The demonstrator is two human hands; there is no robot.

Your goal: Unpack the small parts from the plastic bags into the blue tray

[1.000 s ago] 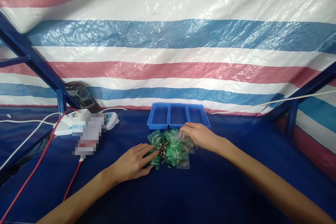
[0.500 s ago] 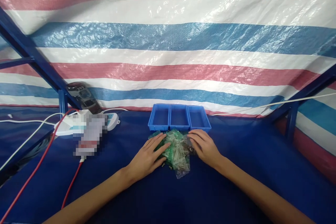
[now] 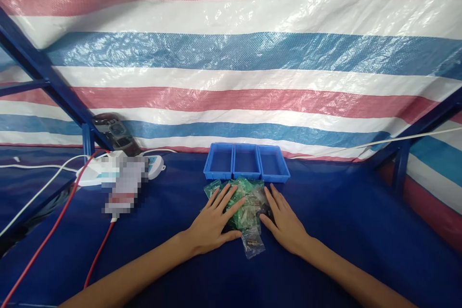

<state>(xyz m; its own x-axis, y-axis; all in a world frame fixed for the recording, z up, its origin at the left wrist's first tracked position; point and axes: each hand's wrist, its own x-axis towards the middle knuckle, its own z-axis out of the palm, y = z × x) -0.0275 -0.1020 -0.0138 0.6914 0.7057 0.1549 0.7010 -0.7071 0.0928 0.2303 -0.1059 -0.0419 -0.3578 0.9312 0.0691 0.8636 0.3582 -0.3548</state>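
Resting my left hand, fingers spread, over the left part of a heap of green and clear plastic bags. My right hand lies open along the heap's right edge, thumb held apart from the fingers. Heap sits on the dark blue tabletop, just in front of three blue trays. One clear bag lies nearest me, beside my left thumb; contents too small to identify.

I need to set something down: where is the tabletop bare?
Bare tabletop shows right of the right hand, and between the power strip and left hand. It's crowded between the hands, where plastic bags lie piled before the blue trays, and around the pixelated device.
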